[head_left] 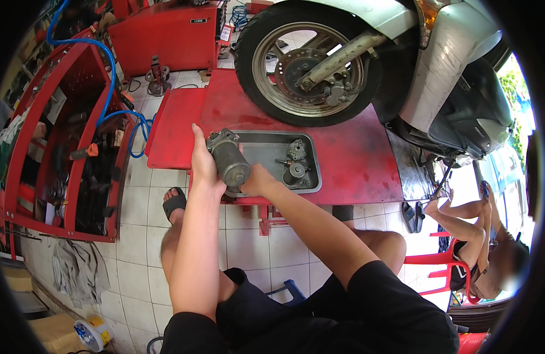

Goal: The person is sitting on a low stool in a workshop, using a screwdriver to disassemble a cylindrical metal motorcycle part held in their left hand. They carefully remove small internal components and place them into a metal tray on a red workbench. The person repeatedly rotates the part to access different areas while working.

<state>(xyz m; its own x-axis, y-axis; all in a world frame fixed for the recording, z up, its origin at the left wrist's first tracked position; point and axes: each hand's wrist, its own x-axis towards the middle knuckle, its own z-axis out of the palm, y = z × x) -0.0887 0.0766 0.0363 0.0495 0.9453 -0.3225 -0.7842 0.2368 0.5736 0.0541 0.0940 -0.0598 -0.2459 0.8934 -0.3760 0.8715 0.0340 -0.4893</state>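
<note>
A left hand (203, 158) grasps a dark cylindrical metal part (230, 159) over the left edge of a grey tray (271, 136), while the right hand (257, 180) meets its lower right side, fingers hidden, so its grip cannot be told. Near the tray's right edge lie 2 smaller metal parts (294, 173); the tray sits along the near edge of a red platform (361, 159), below a motorcycle wheel (308, 74).

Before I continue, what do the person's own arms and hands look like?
The left hand and right hand are ungloved. Both forearms are bare, with no watch, band or cable visible. The left sleeve and right sleeve are short and black, with no visible markings. Some fingers are hidden, so rings can't be ruled out.
</note>
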